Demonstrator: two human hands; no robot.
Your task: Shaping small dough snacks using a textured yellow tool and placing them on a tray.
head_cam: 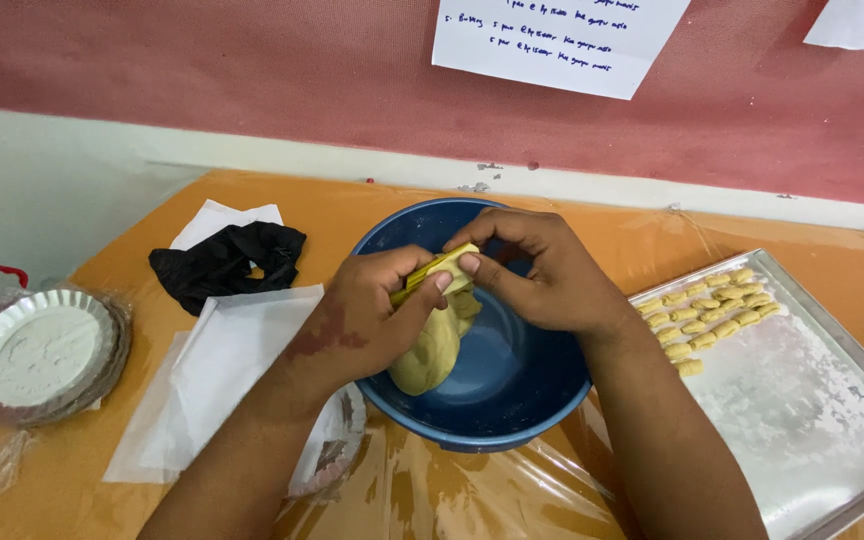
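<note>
Both hands meet over the blue bowl [512, 400]. Left hand [367, 320] is closed around a yellow mould strip [432, 272], thumb on top; right hand [542, 275] pinches its far end, fingertips [470, 264] pressing pale dough into it. The strip's long axis runs from near-left up to far-right, tilted upward at the right end.

A lump of dough [432, 350] hangs below the left hand inside the bowl, apparently touching the wall.

Risk, as I read it: the hanging dough could tear off under its own weight, or stick to the fingers.

Right: metal tray [822, 420], floured, rows of small shaped pieces [712, 305] at its far-left corner. Left: white paper sheets [222, 370], black cloth [227, 262], fluted tin of flour [37, 355].
</note>
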